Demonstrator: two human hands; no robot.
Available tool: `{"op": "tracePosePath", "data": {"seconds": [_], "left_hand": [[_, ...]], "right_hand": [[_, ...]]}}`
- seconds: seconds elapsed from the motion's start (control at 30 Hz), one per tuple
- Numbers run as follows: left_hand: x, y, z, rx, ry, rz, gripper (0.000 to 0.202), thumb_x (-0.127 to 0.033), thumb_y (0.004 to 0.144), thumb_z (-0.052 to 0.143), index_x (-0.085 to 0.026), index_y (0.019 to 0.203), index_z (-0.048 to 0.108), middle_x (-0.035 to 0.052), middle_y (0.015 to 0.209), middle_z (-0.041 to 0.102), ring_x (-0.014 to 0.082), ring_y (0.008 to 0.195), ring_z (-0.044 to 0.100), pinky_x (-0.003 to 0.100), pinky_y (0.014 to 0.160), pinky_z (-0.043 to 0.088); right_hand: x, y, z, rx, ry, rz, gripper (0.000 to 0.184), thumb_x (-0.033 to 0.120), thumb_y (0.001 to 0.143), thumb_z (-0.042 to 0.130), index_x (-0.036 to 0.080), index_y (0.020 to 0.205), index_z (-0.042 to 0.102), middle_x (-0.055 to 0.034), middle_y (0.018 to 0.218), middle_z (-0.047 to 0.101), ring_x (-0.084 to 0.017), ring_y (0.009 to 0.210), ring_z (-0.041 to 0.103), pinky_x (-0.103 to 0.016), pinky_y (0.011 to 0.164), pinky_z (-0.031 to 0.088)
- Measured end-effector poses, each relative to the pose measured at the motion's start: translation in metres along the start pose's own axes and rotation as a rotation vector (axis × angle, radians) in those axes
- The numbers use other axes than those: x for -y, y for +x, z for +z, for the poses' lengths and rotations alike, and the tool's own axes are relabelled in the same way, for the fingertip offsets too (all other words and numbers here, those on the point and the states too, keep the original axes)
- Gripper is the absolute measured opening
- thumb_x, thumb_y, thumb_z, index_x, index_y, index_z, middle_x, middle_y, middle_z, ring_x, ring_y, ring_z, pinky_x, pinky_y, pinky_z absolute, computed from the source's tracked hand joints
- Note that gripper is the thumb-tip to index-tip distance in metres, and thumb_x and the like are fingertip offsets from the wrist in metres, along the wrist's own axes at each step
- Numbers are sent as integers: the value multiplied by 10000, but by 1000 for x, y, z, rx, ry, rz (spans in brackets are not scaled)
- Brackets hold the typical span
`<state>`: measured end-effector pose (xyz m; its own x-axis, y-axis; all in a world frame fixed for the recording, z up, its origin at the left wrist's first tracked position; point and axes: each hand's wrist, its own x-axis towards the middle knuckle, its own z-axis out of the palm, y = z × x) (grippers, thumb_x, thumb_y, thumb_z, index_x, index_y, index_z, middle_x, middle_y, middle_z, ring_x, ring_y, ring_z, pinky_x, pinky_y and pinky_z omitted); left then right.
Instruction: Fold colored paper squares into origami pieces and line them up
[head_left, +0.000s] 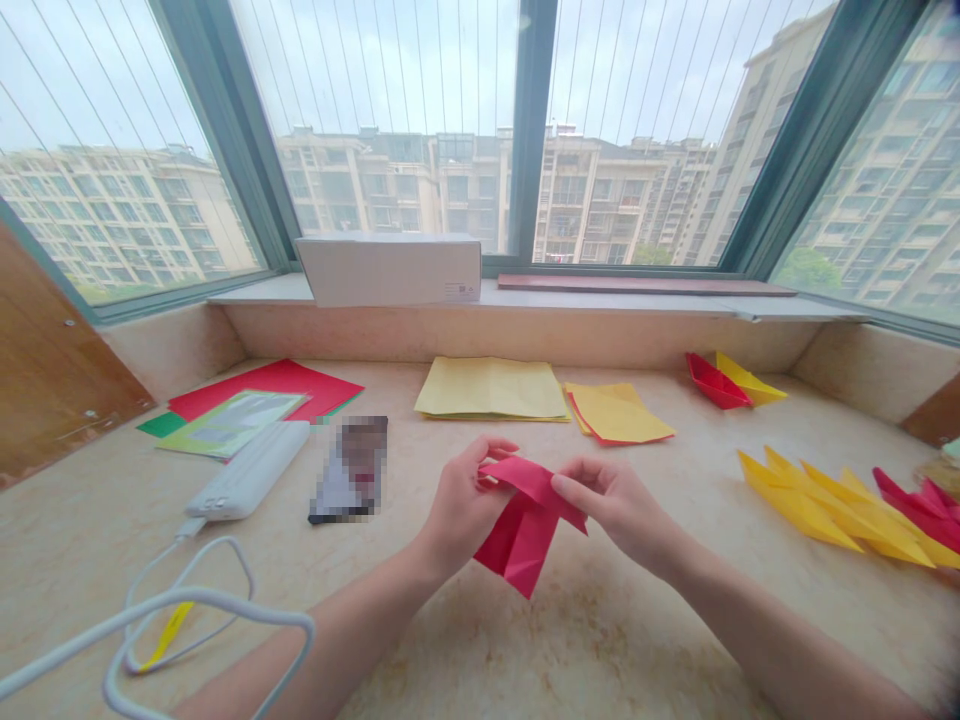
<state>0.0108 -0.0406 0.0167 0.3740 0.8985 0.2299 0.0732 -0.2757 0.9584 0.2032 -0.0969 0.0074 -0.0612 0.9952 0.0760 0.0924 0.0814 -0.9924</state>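
Note:
Between my two hands, above the stone-look counter, is a partly folded sheet of red paper [525, 520]. My left hand [469, 505] grips its left edge, with the fingers curled behind and partly hidden by the paper. On the right edge, my right hand [611, 500] pinches the red paper between thumb and fingers. A folded strip runs across the paper's top, and a creased flap hangs below it. Just beyond my hands lie a yellow paper stack [491, 388] and smaller yellow and red sheets [621, 412].
Folded yellow paper shapes [832, 505] and red ones [919, 505] lie at right, with red and yellow paper boats [720, 382] behind. At left are red sheets [262, 385], a white power bank [251, 470], a pixelated dark-edged object [351, 470] and a looping white cable [217, 600]. A white box [390, 272] stands on the sill.

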Motion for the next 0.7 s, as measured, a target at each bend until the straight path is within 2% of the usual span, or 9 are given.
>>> {"op": "tracePosePath", "data": {"seconds": [0.1,0.2,0.3,0.5,0.7], "left_hand": [[-2,-3,0,-42,78,73,101,-180,783,633,-181,869,686,32,829,728,189,778,666,268,702,497],[-4,-4,1,-109,133,129,143,-136,760,626,-193,872,695,19,811,733,177,749,666,267,704,498],[-3,-5,1,-154,159,160,201,-107,738,636,-201,907,692,16,824,739,176,749,677,282,734,513],[1,-4,0,-137,203,207,172,-104,774,614,-205,901,672,43,931,756,192,819,702,308,771,537],[1,-4,-3,-131,242,282,123,-79,766,612,-202,776,611,56,980,749,198,846,704,314,769,553]], "right_hand": [[-1,-3,4,15,-96,-37,336,500,868,665,172,797,660,-28,714,693,-151,641,607,-270,592,467],[-1,-6,7,24,-216,-86,280,447,909,626,184,820,665,-41,778,724,-174,721,642,-298,674,492],[-1,-8,9,33,-269,-108,250,408,934,596,192,821,649,-40,795,725,-180,740,646,-303,690,491],[-1,-9,8,39,-298,-119,237,380,947,576,191,813,627,-36,778,707,-183,739,632,-304,687,479],[3,-9,7,27,-318,-132,230,362,953,566,187,811,609,-36,780,697,-179,737,623,-300,676,463]]}}
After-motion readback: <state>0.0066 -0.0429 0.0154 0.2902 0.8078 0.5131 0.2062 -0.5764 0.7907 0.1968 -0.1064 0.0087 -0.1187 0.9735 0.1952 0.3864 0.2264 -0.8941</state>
